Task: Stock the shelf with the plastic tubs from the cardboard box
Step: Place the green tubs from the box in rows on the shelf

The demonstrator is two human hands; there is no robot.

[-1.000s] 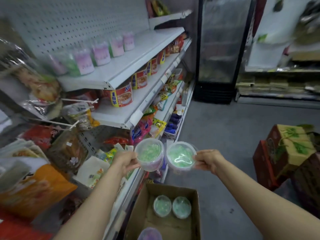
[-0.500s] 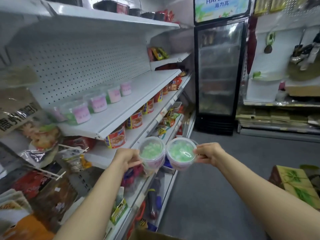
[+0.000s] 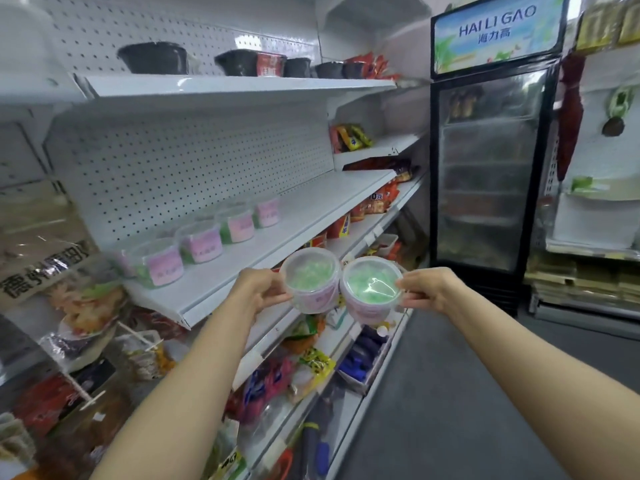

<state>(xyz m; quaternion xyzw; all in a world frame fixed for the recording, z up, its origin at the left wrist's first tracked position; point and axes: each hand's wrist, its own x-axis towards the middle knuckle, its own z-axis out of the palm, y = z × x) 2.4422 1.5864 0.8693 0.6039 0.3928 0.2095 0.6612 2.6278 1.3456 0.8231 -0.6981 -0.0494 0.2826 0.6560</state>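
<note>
My left hand grips a clear plastic tub with green contents and a pink label. My right hand grips a second tub of the same kind. The two tubs are side by side, almost touching, in front of the white shelf and just off its front edge. Several matching tubs stand in a row at the back left of that shelf, along the pegboard. The cardboard box is out of view.
Black bowls sit on the shelf above. Snack packets and cans fill the lower shelves. A glass-door fridge stands at the aisle's end. Grey floor lies to the right. Hanging bags crowd the left.
Both hands have risen with their tubs from above the cardboard box to the height of the shelf's edge. The view has tilted up, so the box has dropped out of sight.
</note>
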